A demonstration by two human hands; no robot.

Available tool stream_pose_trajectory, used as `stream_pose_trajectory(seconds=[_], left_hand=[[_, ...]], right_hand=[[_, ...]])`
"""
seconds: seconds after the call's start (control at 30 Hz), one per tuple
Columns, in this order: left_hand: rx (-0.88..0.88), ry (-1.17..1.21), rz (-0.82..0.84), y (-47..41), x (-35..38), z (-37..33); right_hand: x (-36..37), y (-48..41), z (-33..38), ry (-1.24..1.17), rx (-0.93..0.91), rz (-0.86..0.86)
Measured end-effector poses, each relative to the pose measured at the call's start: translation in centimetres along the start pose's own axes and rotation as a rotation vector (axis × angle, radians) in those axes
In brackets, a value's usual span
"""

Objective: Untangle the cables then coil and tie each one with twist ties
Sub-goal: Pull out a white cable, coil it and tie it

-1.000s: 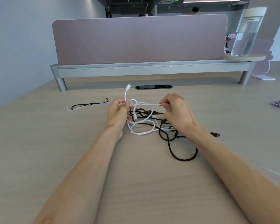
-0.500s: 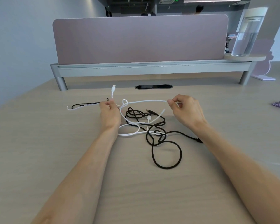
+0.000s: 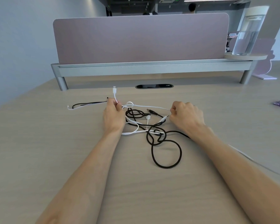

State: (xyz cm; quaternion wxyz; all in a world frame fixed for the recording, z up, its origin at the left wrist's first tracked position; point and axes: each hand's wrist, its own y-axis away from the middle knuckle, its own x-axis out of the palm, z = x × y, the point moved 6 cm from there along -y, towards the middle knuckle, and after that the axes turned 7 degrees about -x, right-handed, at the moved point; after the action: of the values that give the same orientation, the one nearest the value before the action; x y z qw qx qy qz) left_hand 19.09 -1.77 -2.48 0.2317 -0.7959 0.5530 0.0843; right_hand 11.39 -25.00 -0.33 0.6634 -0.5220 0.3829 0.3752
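At mid-frame the white cable [image 3: 152,106] is pinched near its upright plug by the left hand [image 3: 114,116] and farther along by the right hand [image 3: 187,118], apparently so that a small loop in the stretched span is exposed for undoing. Its remainder is seen crossed with the black braided cable [image 3: 181,152] just below, while the twist ties [image 3: 87,104] are laid aside, left of the hands.

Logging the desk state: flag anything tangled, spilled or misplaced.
The thin white cable, pinched between left hand and right hand, shows a small loop near the left hand and lies entangled with the braided black cable.
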Motion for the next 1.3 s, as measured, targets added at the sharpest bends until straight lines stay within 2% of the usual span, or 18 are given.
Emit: stream_pose_trajectory(seconds=[0.13, 0.2, 0.33, 0.4, 0.47, 0.57, 0.63, 0.73, 0.83, 0.97, 1.07, 1.2, 1.27, 1.3], left_hand=[[0.065, -0.012, 0.047, 0.0, 0.5, -0.2], [0.073, 0.008, 0.106, 0.2, 1.1, -0.4], [0.153, 0.073, 0.136, 0.5, 1.3, -1.1], [0.19, 0.112, 0.149, 0.7, 1.3, -1.3], [0.232, 0.152, 0.177, 1.2, 1.2, -2.0], [0.291, 0.206, 0.261, 1.9, 1.4, -2.8], [0.304, 0.232, 0.307, 2.2, 1.4, -3.0], [0.299, 0.254, 0.338, 2.2, 1.6, -2.9], [0.238, 0.219, 0.299, 1.7, 1.6, -2.3], [0.038, 0.156, 0.096, 0.1, 0.7, -0.1], [-0.113, 0.049, 0.039, -0.3, 0.3, 1.2], [0.06, -0.069, -0.113, 0.4, -0.7, -0.4], [0.242, 0.007, -0.079, 1.3, -0.9, -2.1], [0.339, 0.035, -0.001, 1.9, -0.4, -2.9]], right_hand=[[0.7, 0.0, 0.7, 0.053, -0.071, 0.008], [1.2, -0.1, 0.7, -0.001, -0.107, -0.005], [1.2, -0.3, 2.0, -0.355, -0.251, -0.091], [0.1, 0.1, 2.7, -0.573, -0.234, -0.126], [0.0, 0.4, 3.5, -0.724, -0.192, -0.04], [1.5, 0.6, 4.7, -0.892, -0.19, 0.204], [2.5, 0.5, 5.1, -0.877, -0.196, 0.257], [2.4, 0.1, 5.5, -0.658, -0.318, 0.084], [2.2, 0.0, 5.3, -0.58, -0.355, -0.078], [1.0, -0.2, 3.2, -0.597, -0.187, -0.234], [0.9, -0.1, 2.1, -0.612, -0.052, -0.263], [1.3, -0.3, 2.1, -0.643, -0.03, -0.252], [1.3, -0.4, 2.1, -0.689, -0.022, -0.246], [1.4, -0.5, 2.1, -0.719, -0.016, -0.235]])
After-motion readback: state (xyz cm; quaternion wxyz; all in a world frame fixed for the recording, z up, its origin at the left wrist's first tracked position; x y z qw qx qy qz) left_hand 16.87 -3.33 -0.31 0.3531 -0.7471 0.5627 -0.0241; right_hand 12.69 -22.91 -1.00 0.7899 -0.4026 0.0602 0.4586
